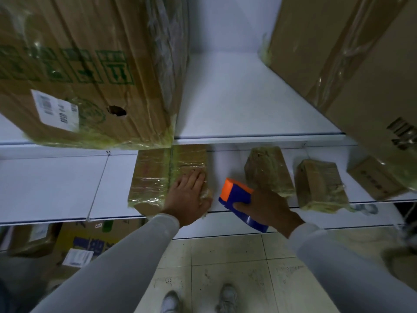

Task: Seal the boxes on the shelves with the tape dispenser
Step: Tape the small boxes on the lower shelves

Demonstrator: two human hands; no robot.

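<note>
1. The big carton (90, 71) on the upper shelf (248, 98) carried green printed handling symbols and a white barcode label (57, 109); I could make out what looked like "059" on it, though the blur left me unsure.
2. The large carton (361, 64) at the upper right showed dark print near its lower edge, too cut off to read.
3. My left hand (189, 195) lay flat with straight fingers on the near right corner of the tape-wrapped box (158, 177) on the middle shelf (56, 188).
4. My right hand (268, 208) gripped the handle of the blue and orange tape dispenser (237, 195), held just to the right of that box and apart from it, over the shelf's front edge.
5. Two smaller wrapped parcels (268, 170) (320, 186) sat further right on the same shelf, and a small box (376, 177) with faint print beyond them.
6. Every box was closed, so I could not see any contents.
7. Below the shelf stood a carton (90, 240) with blue lettering and a white label (77, 257), both unreadable.
8. My shoes (200, 300) stood on the tiled floor (225, 263).
</note>
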